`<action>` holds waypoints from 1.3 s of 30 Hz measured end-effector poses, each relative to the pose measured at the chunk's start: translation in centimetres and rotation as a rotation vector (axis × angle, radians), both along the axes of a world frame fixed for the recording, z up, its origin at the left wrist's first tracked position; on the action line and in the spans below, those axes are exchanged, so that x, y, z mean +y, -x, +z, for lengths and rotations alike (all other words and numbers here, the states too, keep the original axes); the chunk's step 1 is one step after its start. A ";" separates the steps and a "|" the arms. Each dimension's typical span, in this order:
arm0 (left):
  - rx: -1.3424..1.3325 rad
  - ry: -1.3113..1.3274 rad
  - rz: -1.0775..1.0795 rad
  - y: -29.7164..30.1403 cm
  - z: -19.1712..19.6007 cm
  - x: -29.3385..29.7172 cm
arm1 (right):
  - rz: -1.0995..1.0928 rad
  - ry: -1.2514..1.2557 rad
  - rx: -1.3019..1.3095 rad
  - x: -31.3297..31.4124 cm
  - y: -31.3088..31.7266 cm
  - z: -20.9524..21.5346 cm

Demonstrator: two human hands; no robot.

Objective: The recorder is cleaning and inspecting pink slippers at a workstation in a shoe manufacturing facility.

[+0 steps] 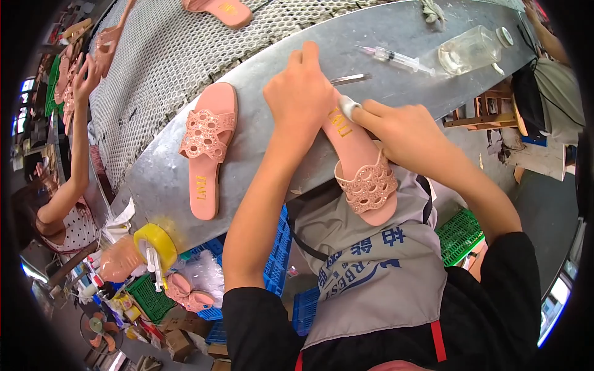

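Observation:
A pink slide sandal (357, 151) with a studded, cut-out strap is held at the table's near edge, its toe pointing toward my apron. My left hand (298, 93) is closed around its heel end. A small white cloth (348, 109) is pinched in the fingers of my right hand (402, 131) and touches the insole beside the gold lettering. To the left, a matching pink sandal (206, 154) lies sole down on the metal table (158, 179). Just beyond my hands lies a thin metal tool (351, 79), partly hidden by my left hand.
Farther right lie a syringe (396, 59) and a clear bottle (473, 51) on its side. A mesh conveyor (167, 62) runs behind the table, carrying another sandal (223, 11). Yellow tape (154, 244) hangs at the left edge. A co-worker's arm (79, 139) reaches toward the conveyor.

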State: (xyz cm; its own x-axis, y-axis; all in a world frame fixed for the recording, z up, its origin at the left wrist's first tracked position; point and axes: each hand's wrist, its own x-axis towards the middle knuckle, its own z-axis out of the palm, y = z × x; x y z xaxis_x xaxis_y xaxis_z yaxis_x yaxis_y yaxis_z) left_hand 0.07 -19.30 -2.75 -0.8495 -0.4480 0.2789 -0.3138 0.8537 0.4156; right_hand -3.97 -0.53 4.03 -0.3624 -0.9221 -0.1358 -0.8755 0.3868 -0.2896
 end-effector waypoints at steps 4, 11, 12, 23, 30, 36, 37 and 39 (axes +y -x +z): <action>-0.023 -0.001 0.023 0.0 -0.1 0.1 | -0.002 -0.017 -0.025 0.4 -0.4 -0.2; -0.016 0.032 0.022 -0.1 -0.3 -0.3 | -0.097 0.001 -0.067 0.5 -1.3 -0.8; -0.018 0.032 0.017 0.0 -0.1 -0.1 | -0.120 -0.047 -0.093 0.9 -1.6 -0.7; -0.016 0.030 0.006 0.0 -0.5 -0.3 | -0.101 0.035 -0.069 0.0 -1.5 -0.9; 0.064 0.106 -0.033 -0.2 -0.9 0.0 | -0.136 0.032 -0.111 0.9 -2.0 -0.9; 0.078 0.113 -0.027 -0.1 -1.2 -0.3 | -0.137 0.004 -0.042 0.5 -2.1 -0.7; 0.088 0.125 -0.009 0.0 -1.1 -0.5 | -0.158 -0.036 -0.046 0.7 -2.2 -0.6; 0.027 0.079 0.004 0.3 -0.3 -0.2 | -0.141 0.019 -0.054 0.3 -1.2 -0.8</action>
State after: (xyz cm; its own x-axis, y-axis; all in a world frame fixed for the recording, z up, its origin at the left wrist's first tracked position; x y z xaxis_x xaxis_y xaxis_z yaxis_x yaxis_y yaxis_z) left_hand -0.26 -19.47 -3.09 -0.8397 -0.4268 0.3359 -0.3065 0.8830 0.3555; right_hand -2.78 -0.22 3.26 -0.4811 -0.8652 -0.1416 -0.7957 0.4987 -0.3438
